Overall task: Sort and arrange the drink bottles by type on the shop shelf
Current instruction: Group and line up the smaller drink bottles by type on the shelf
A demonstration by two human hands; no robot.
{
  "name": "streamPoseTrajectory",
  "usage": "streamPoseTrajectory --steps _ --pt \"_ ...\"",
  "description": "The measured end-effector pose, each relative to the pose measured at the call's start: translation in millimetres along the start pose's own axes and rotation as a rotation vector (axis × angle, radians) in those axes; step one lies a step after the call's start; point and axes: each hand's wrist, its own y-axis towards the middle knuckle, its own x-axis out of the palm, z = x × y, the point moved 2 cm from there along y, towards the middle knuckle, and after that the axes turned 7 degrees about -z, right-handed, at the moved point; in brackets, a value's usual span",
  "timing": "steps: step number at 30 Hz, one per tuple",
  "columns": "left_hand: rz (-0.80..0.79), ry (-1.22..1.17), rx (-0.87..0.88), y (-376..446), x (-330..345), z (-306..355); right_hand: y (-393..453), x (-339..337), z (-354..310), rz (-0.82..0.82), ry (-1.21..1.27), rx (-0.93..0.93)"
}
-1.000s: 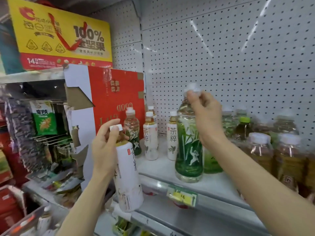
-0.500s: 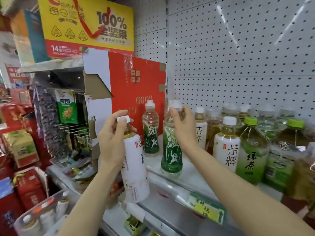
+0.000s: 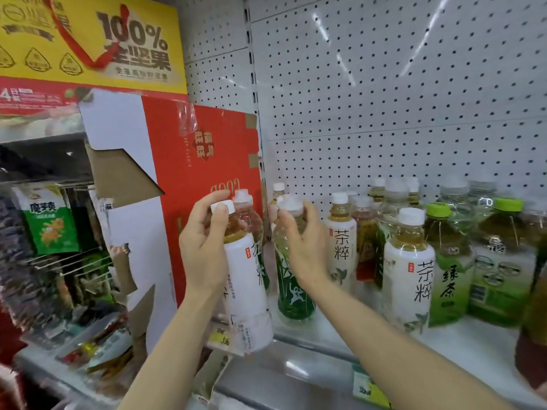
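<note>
At centre frame the left hand [image 3: 204, 247] grips a white-labelled tea bottle [image 3: 248, 294] by its neck, fingers curled round it, held off the shelf [image 3: 473, 347] in front of its edge. Just right, the right hand [image 3: 302, 244] clasps the neck of a green bamboo-print bottle [image 3: 291, 294] standing on the shelf. More bottles crowd the right side. A white pegboard [image 3: 384, 99] fills the upper right; a red carton [image 3: 207, 179] stands upper left of centre.
</note>
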Motion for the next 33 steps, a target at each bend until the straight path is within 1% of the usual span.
streamPoseTrajectory --steps 5,9,11,13,14,15,17,18,20,21,23,24,26,28,30,31,33 --pt "-0.040 -0.111 -0.002 5.8 1.7 -2.5 7.0 11.7 9.8 0.037 -0.063 0.005" --pt "-0.103 -0.221 -0.018 11.9 8.5 -0.3 6.1 2.7 8.5 -0.011 -0.129 0.029" --pt "-0.138 -0.287 -0.022 15.3 11.7 -0.1 -4.9 -9.9 0.5 0.033 -0.172 -0.018" --pt "-0.157 -0.336 -0.009 17.4 15.1 3.7 -30.1 -25.8 -14.2 0.105 -0.138 -0.110" --pt "-0.162 -0.357 0.008 18.3 17.6 7.5 -45.5 -31.9 -20.3 0.096 -0.093 -0.150" --pt "-0.170 -0.385 0.024 19.0 22.1 12.0 -60.1 -34.9 -26.1 0.042 -0.049 -0.166" --pt "-0.204 -0.456 0.025 19.6 37.9 23.1 -82.8 -32.2 -33.4 -0.117 -0.007 -0.151" --pt "-0.231 -0.477 0.017 18.9 48.0 28.3 -89.3 -30.0 -34.0 -0.164 0.002 -0.136" --pt "-0.321 -0.460 0.003 17.6 69.1 38.0 -93.1 -31.7 -33.7 -0.146 0.013 -0.086" --pt "-0.390 -0.415 -0.001 19.1 78.6 40.1 -92.7 -35.7 -31.6 -0.113 0.023 -0.054" --pt "-0.527 -0.230 0.012 31.6 90.3 39.6 -93.9 -48.1 -26.8 -0.048 0.025 0.011" --pt "-0.561 -0.118 0.040 44.2 92.5 38.2 -96.0 -55.4 -23.2 -0.020 0.016 0.036" --pt "-0.577 0.117 0.084 78.1 93.8 35.5 -104.8 -68.9 -18.9 0.026 0.006 0.085" --pt "-0.663 0.412 0.101 110.2 100.8 34.1 -116.6 -78.8 -18.5 0.060 0.031 0.129" --pt "-0.844 0.681 0.085 129.3 119.2 29.9 -128.6 -87.1 -19.3 0.118 0.063 0.186" --pt "-0.950 0.777 0.059 133.1 130.7 26.9 -134.3 -90.8 -19.2 0.151 0.076 0.213" --pt "-1.150 0.858 -0.028 131.8 155.0 20.5 -145.2 -98.2 -20.4 0.204 0.085 0.210"
